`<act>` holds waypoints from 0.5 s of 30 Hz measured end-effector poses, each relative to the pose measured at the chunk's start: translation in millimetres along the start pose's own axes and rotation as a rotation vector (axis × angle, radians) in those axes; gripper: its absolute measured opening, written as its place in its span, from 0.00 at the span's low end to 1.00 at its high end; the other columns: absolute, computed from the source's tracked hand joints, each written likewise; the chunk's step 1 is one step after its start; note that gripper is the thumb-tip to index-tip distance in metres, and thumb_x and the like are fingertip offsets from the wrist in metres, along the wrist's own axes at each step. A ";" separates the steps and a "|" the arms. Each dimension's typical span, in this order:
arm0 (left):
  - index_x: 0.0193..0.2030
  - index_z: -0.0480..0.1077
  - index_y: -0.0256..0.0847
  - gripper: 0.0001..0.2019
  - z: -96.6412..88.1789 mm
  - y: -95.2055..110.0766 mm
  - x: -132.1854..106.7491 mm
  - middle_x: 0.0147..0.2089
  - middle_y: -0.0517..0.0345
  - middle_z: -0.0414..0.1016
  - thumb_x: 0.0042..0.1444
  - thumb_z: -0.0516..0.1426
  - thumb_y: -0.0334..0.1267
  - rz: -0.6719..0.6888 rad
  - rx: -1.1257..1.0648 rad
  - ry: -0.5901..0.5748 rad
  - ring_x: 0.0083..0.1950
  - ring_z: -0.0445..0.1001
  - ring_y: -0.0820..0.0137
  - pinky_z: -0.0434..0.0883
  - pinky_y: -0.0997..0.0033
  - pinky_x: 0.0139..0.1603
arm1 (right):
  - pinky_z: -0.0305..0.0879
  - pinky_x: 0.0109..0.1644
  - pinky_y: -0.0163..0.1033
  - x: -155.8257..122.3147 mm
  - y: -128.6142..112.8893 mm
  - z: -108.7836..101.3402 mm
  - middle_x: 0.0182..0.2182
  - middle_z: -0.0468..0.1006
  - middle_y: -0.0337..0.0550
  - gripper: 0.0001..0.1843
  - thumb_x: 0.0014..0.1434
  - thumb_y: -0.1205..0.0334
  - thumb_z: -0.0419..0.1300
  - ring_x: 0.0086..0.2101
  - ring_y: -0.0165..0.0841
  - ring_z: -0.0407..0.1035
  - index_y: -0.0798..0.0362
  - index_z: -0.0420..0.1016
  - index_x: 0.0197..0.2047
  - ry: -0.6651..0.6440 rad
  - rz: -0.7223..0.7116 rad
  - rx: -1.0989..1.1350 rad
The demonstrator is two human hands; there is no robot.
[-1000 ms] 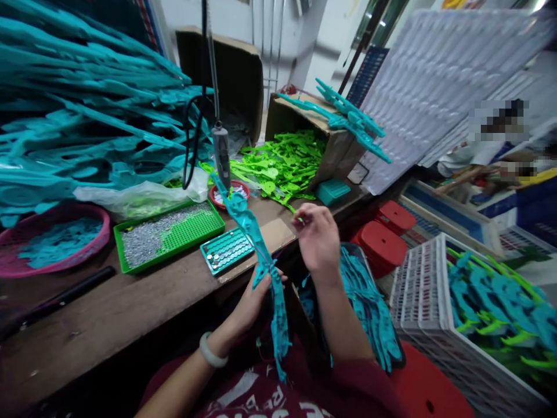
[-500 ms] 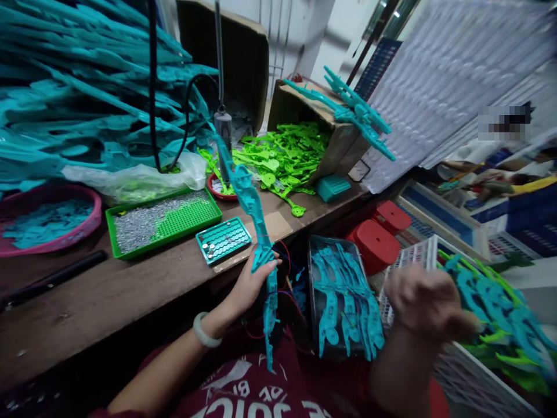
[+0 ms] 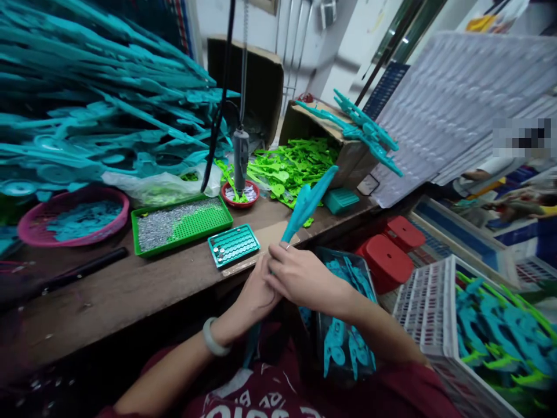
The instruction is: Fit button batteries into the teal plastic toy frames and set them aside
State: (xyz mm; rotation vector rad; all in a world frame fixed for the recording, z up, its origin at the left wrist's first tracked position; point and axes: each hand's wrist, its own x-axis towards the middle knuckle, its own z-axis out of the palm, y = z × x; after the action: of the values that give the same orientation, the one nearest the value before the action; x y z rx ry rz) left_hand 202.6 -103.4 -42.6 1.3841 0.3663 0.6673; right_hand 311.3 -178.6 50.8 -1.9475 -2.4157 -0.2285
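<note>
A long teal plastic part (image 3: pixel 307 203), shaped like a moulded shell, points up and to the right out of both my hands in front of my chest. My left hand (image 3: pixel 256 293), with a pale bangle at its wrist, is closed around its middle. Over the left hand's fingers lies my right hand (image 3: pixel 302 276), its fingers also curled on the part. The grip between the hands is hidden. Just beyond them on the bench are a teal tray (image 3: pixel 235 244) with small metal discs and a piece of cardboard (image 3: pixel 278 232).
A green tray (image 3: pixel 183 226) of small metal pieces and a pink basket (image 3: pixel 73 223) stand left. An electric screwdriver (image 3: pixel 241 157) hangs over a red bowl (image 3: pixel 250 200). Teal parts pile up behind. Red stools (image 3: pixel 385 261) and a white crate (image 3: pixel 429 296) stand right. Another person is at far right.
My right hand has come in from the right and closed on the teal part beside my left hand. The part has turned, its top end now leaning right. The camera view has shifted slightly.
</note>
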 end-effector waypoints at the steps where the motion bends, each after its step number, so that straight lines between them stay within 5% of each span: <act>1: 0.53 0.73 0.42 0.22 -3.3 -4.4 1.2 0.56 0.49 0.73 0.49 0.64 0.29 0.013 0.054 -0.002 0.62 0.68 0.54 0.59 0.54 0.69 | 0.71 0.47 0.46 -1.6 1.4 4.1 0.41 0.73 0.55 0.12 0.69 0.61 0.57 0.44 0.43 0.69 0.60 0.78 0.39 -0.008 -0.016 0.064; 5: 0.56 0.71 0.42 0.21 -13.0 -20.7 7.3 0.58 0.46 0.73 0.53 0.60 0.30 0.052 0.223 -0.021 0.63 0.69 0.52 0.60 0.49 0.69 | 0.70 0.53 0.44 -7.4 9.3 20.0 0.45 0.73 0.54 0.12 0.70 0.62 0.55 0.47 0.39 0.69 0.60 0.77 0.44 0.025 -0.022 0.295; 10: 0.52 0.72 0.43 0.23 -17.8 -24.7 12.9 0.54 0.47 0.76 0.48 0.65 0.43 0.056 0.216 -0.110 0.58 0.73 0.49 0.65 0.46 0.65 | 0.64 0.58 0.47 -17.1 11.1 30.7 0.44 0.77 0.50 0.11 0.71 0.61 0.53 0.48 0.37 0.69 0.53 0.75 0.41 0.093 -0.106 0.580; 12: 0.49 0.74 0.43 0.24 -24.5 -27.3 17.3 0.51 0.48 0.78 0.46 0.67 0.48 -0.048 0.228 -0.052 0.55 0.75 0.48 0.67 0.44 0.63 | 0.63 0.60 0.49 -24.5 17.1 32.1 0.43 0.78 0.48 0.10 0.70 0.57 0.54 0.48 0.36 0.71 0.52 0.72 0.39 0.287 -0.003 0.898; 15: 0.47 0.75 0.45 0.20 -41.7 -31.9 24.7 0.45 0.53 0.80 0.51 0.64 0.53 -0.142 0.211 0.055 0.50 0.78 0.52 0.72 0.46 0.58 | 0.69 0.53 0.46 -44.7 31.2 29.0 0.37 0.76 0.43 0.15 0.63 0.49 0.63 0.42 0.35 0.74 0.51 0.68 0.35 0.805 0.291 1.474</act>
State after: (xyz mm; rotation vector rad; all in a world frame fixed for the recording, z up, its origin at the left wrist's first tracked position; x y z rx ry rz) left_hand 203.2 -56.9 -77.4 1.5251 0.5864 0.5620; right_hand 353.3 -211.7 20.0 -1.0588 -1.0529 0.5263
